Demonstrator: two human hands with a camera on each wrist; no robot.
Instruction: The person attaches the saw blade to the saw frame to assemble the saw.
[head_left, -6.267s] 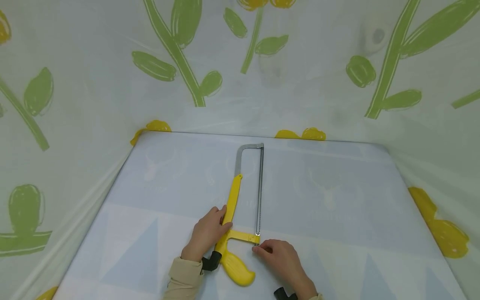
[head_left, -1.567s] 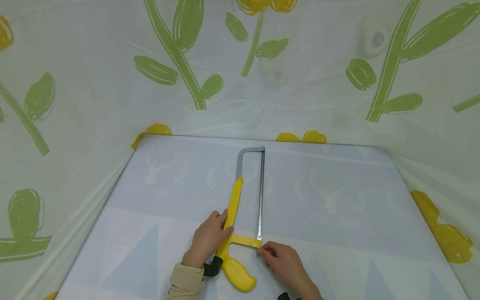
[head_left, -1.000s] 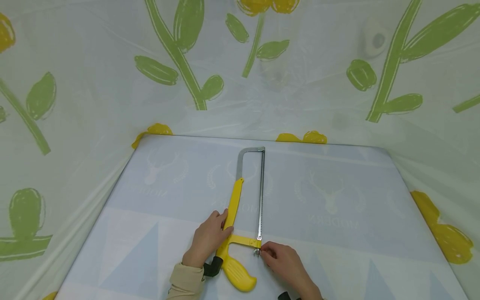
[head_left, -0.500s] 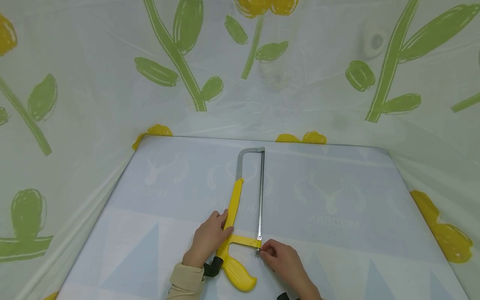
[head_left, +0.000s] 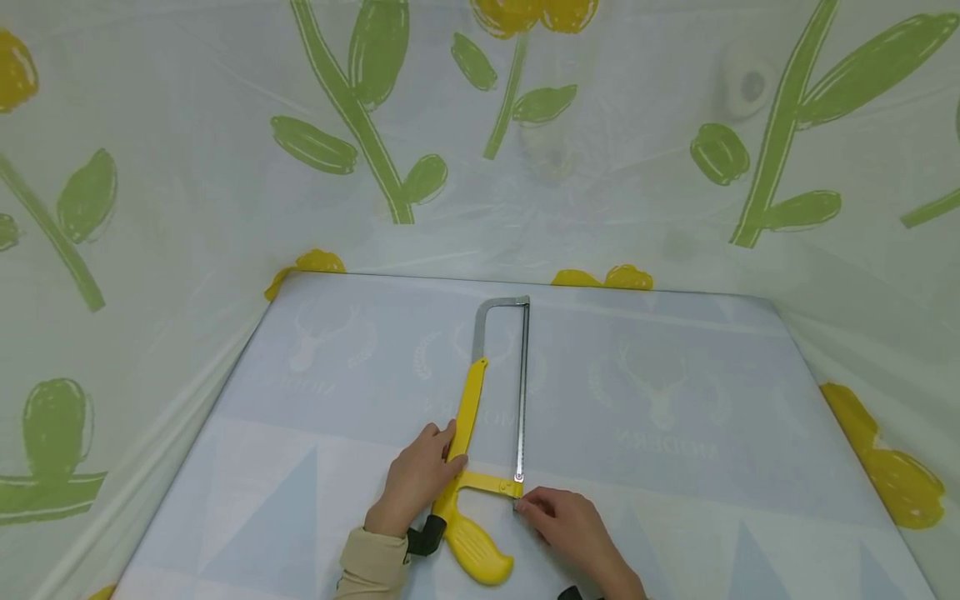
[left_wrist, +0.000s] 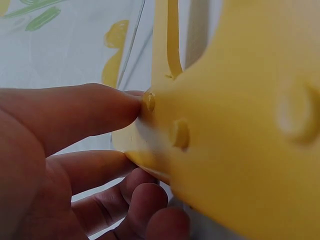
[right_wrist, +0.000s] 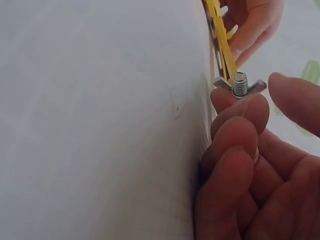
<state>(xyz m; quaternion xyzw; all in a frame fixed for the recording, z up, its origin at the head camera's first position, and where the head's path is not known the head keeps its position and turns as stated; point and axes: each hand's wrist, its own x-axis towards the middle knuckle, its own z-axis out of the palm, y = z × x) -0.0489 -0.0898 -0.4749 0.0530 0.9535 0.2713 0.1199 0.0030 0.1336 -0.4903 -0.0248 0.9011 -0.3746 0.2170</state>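
Observation:
A hacksaw with a yellow handle and frame (head_left: 478, 552) lies flat on the table, its silver blade (head_left: 521, 392) on the right side. My left hand (head_left: 416, 475) grips the yellow frame just above the handle. In the left wrist view, thumb and fingers lie on both sides of the hacksaw (left_wrist: 225, 120). At the near end of the blade, the fingers of my right hand (head_left: 566, 521) are at a small metal wing nut (right_wrist: 240, 87) on a threaded end. The right wrist view has the fingertips against it and the thumb tip close by one wing.
The table (head_left: 675, 400) wears a pale cloth with deer heads, lettering and blue triangles. A white curtain (head_left: 615, 167) with green leaves and yellow flowers hangs behind it and at both sides. A black wrist mount (head_left: 426, 535) sits beside the handle.
The right fingers have shifted slightly around the wing nut, which showed more clearly half a second to a second ago. The left hand has kept its grip; the hacksaw has stayed in place.

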